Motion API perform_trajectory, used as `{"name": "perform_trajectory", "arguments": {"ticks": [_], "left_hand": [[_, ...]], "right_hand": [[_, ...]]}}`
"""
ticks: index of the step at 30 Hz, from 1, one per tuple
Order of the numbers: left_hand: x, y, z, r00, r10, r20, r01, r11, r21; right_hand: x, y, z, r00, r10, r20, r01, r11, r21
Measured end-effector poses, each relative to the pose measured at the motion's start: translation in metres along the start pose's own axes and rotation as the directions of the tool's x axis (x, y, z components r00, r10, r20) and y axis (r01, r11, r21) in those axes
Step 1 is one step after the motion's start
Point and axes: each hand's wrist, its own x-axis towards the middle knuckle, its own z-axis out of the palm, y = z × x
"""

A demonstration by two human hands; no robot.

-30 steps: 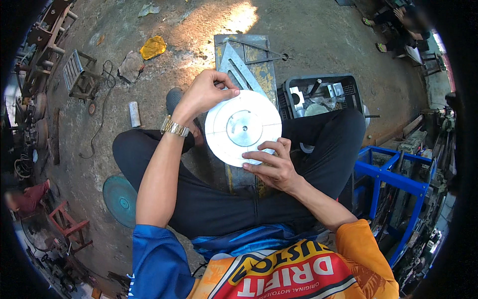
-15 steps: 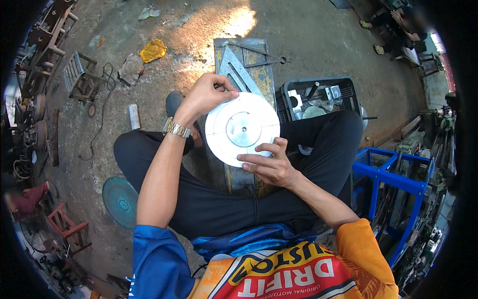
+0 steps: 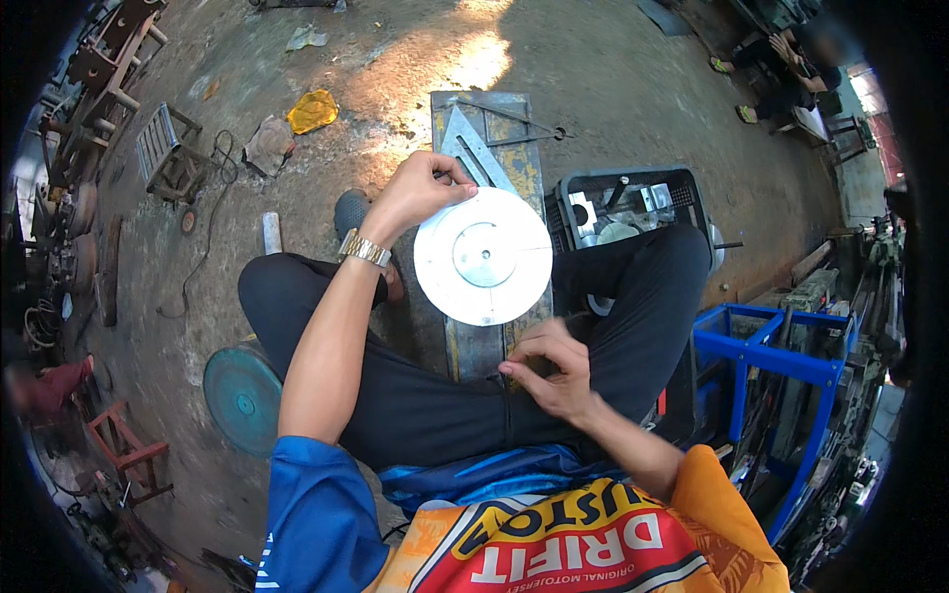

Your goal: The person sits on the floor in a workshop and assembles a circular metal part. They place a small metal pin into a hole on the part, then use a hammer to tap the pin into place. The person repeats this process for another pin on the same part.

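Observation:
A round, silvery-white metal disc [image 3: 444,267] with a raised inner ring and a small centre hole is tilted up over the bench between my knees. My left hand [image 3: 431,193], with a metal-band watch at its wrist, pinches the disc's upper left rim. My right hand [image 3: 556,372] is apart from the disc, below and to its right. Its fingers are loosely curled, a little blurred, and nothing shows between them. Behind the disc, a slotted metal triangle [image 3: 463,138] lies on the worn metal bench [image 3: 519,163].
A large divider-like tool [image 3: 504,115] lies at the bench's far end. Right of it stands a black crate [image 3: 633,180] of metal parts. A blue frame [image 3: 781,361] is at right, a green round plate [image 3: 240,403] at left, a small stool [image 3: 163,148] farther off. Another person [image 3: 791,59] sits far right.
My right hand has let go of the disc's lower right edge and moved down, toward me. My left hand keeps its pinch on the rim.

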Motion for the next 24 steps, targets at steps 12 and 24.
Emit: {"name": "perform_trajectory", "arguments": {"ticks": [12, 24], "left_hand": [[0.003, 0.0, 0.001, 1.0, -0.022, 0.001, 0.022, 0.999, -0.039], [0.006, -0.004, 0.001, 1.0, -0.005, 0.02, 0.006, 0.999, -0.052]], "right_hand": [[0.008, -0.003, 0.04, 0.587, 0.78, 0.216, -0.577, 0.216, 0.787], [0.014, 0.016, 0.06, 0.593, 0.8, 0.093, -0.483, 0.261, 0.836]]}}
